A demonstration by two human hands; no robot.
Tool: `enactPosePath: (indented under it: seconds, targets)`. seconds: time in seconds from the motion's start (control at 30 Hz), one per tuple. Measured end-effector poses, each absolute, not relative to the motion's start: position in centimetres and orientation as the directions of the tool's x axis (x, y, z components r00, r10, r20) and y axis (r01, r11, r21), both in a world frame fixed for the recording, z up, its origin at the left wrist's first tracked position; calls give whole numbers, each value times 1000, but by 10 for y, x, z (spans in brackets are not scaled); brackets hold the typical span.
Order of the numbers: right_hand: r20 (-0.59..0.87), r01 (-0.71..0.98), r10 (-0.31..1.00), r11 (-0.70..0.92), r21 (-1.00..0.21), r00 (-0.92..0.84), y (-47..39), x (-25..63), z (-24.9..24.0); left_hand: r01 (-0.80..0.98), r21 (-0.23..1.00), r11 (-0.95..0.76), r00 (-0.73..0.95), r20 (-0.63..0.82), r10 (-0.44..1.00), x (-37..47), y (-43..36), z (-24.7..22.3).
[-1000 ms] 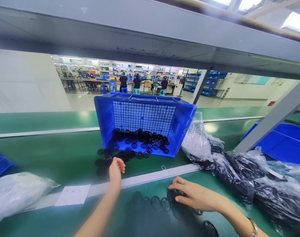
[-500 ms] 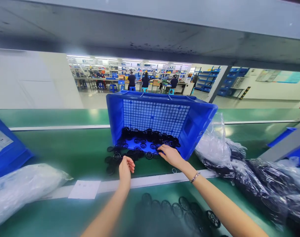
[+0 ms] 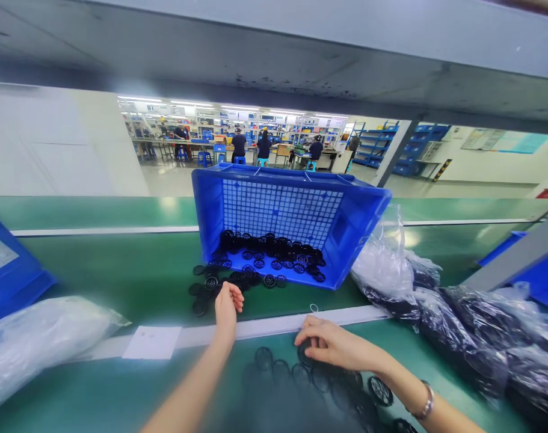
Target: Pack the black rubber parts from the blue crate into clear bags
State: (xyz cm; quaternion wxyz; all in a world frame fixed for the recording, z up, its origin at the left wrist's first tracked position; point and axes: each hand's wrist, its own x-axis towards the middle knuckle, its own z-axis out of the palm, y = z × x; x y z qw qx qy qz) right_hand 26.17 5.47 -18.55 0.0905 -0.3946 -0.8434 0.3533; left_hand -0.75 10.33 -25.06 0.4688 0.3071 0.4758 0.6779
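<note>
A blue crate (image 3: 269, 171) lies tipped on its side, its mouth facing me. Round black spoked plastic wheels (image 3: 278, 245) are heaped inside, and more spill out as a loose pile (image 3: 204, 290) at its front left. Beside that pile is my left hand (image 3: 227, 304), fingers curled in; what they hold, if anything, is hidden. Closer to me, my right hand (image 3: 330, 344) pinches a black wheel (image 3: 304, 353) over the green surface. Under and around it, several black wheels (image 3: 264, 359) lie in rows, blurred at the bottom; one spoked wheel (image 3: 381, 391) shows clearly by my right wrist.
Clear bags of black parts (image 3: 463, 325) lie on the right, a milky plastic bag (image 3: 52, 343) on the left. A white paper (image 3: 151, 343) and a small white ring (image 3: 314, 308) lie near the white strip. A grey shelf (image 3: 274, 54) hangs overhead; people sit far behind.
My right hand has drawn back from the crate's mouth toward me, carrying a black wheel to the rows in front. My left hand stays by the spilled pile.
</note>
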Motion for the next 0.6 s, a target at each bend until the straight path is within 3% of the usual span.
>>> enactPosePath:
  seconds: [0.1,0.2,0.4,0.6]
  targets:
    - [-107,602,723,473,-644,-682,55,262,-181,-340,934,-108,-373,-28,927,-7,103,-250]
    - [18,634,789,506,-585,-614,77,258,-181,-337,935,-109,-373,-26,928,-7,103,-250]
    - [267,775,818,571,-271,-510,138,234,-199,-341,934,-107,-374,-30,927,-7,104,-251]
    - [274,793,810,576,-201,-519,157,213,-212,-352,930,-107,-373,-34,927,-7,105,-253]
